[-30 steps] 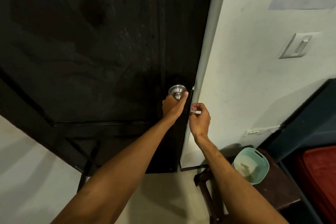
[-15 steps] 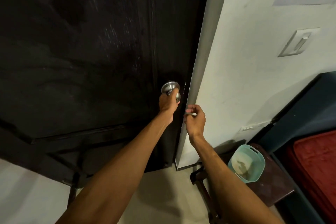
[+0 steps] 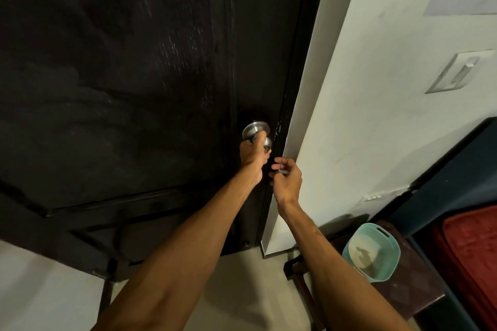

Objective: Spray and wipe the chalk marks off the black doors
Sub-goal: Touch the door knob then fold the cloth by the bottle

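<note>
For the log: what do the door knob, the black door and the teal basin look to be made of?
The door knob looks like brushed silver metal, with soft highlights. The black door is probably painted wood: matte, grain-like streaks, raised panel moulding. The teal basin is likely plastic: smooth, uniform colour, moulded handle slot.

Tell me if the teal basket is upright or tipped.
Upright: the teal basket stands on the dark stool, its open mouth facing up.
</note>
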Available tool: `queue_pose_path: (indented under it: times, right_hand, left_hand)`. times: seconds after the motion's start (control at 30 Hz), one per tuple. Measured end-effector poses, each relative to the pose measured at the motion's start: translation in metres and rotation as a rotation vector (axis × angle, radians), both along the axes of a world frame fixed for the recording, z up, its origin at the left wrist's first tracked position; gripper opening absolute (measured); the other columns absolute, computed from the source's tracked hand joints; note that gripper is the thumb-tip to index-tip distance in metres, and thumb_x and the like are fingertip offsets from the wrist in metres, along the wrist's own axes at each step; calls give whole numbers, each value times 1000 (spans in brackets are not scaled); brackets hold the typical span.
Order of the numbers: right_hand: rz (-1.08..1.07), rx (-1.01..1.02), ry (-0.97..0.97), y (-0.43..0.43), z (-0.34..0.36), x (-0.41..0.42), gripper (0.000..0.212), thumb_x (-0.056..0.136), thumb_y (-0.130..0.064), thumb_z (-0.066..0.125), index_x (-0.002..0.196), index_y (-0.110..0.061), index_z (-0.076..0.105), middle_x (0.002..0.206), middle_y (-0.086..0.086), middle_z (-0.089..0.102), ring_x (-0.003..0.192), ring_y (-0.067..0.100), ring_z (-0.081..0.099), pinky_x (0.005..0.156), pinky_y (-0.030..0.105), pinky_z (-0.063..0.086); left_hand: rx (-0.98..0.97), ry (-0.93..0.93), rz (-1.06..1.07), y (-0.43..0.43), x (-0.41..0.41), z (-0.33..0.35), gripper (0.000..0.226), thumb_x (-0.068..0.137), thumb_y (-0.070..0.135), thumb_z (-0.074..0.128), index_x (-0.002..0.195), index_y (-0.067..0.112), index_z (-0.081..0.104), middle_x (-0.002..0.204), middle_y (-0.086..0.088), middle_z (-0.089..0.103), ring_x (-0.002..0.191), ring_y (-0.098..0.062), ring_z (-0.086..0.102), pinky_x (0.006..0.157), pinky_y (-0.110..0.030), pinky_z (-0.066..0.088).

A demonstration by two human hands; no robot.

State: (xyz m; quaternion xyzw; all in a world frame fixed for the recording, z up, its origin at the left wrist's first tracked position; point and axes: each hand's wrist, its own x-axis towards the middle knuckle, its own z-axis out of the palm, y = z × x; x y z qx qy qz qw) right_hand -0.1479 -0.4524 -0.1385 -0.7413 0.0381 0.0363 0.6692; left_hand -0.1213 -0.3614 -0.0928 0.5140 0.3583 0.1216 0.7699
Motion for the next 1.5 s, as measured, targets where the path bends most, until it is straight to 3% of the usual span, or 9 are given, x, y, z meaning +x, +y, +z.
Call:
queue_pose_path:
  times: [0.2,0.3,0.43,0.5,0.67,0.93,1.1,1.27,1.5]
  right_hand:
    - [18,7,-11,4,4,-10,44,86,17,51,115,-14,66,105,4,66,102,27,67,89,48,59]
    - [58,-28,-49,0,15,-16,45,90,15,53,122,-15,65,113,-3,65,108,12,62,96,31,56]
    - [84,-67,-101,-11,29,-21,47,94,12,53,133,-14,60,122,-6,61,112,8,57,96,20,48]
    - [102,-95,-124,-18,36,-26,49,94,11,53,137,-12,59,127,-4,60,111,9,57,97,21,48]
    - [150,-143,-223,-35,53,-46,50,95,9,55,139,-12,57,137,1,59,118,13,56,107,30,49]
    - [185,-157,-296,-49,60,-84,46,95,8,58,135,-14,58,136,4,57,115,15,54,105,40,52]
    - [241,-257,-431,-51,55,-105,51,93,6,59,141,-11,56,138,7,56,126,22,54,112,41,48]
    - [322,-360,-556,-32,65,-132,59,94,0,62,150,-15,50,154,6,45,141,24,41,110,27,33]
    - [482,-418,-677,24,66,-198,62,99,-11,62,156,-23,41,168,4,23,154,22,21,121,39,30]
  left_hand:
    - [18,2,-56,2,-7,3,39,100,35,65,117,0,67,92,-13,67,54,-9,54,36,-14,37]
    - [60,36,-120,4,-11,9,40,100,44,64,109,5,67,81,-9,67,52,-9,53,44,-18,41]
    - [173,89,-227,9,-27,20,61,98,64,58,124,9,62,103,-12,72,73,-15,67,57,-22,54]
    - [279,118,-273,10,-44,22,61,99,68,51,127,14,58,111,-10,70,88,-20,71,70,-29,61]
    - [590,125,-264,18,-93,25,55,101,66,49,122,17,59,117,-7,67,108,-26,68,98,-44,56]
    - [797,89,-168,25,-170,41,57,102,60,53,134,14,57,126,-5,66,109,-20,67,95,-37,57]
    - [1085,87,-148,24,-215,43,60,104,54,55,148,15,46,148,-8,55,133,-23,55,107,-44,51]
    - [1424,87,-58,37,-273,42,62,104,46,58,151,8,43,155,-15,48,145,-28,45,117,-49,42]
    - [1663,269,45,86,-372,21,68,105,48,56,158,9,38,170,-14,28,159,-32,22,126,-54,28]
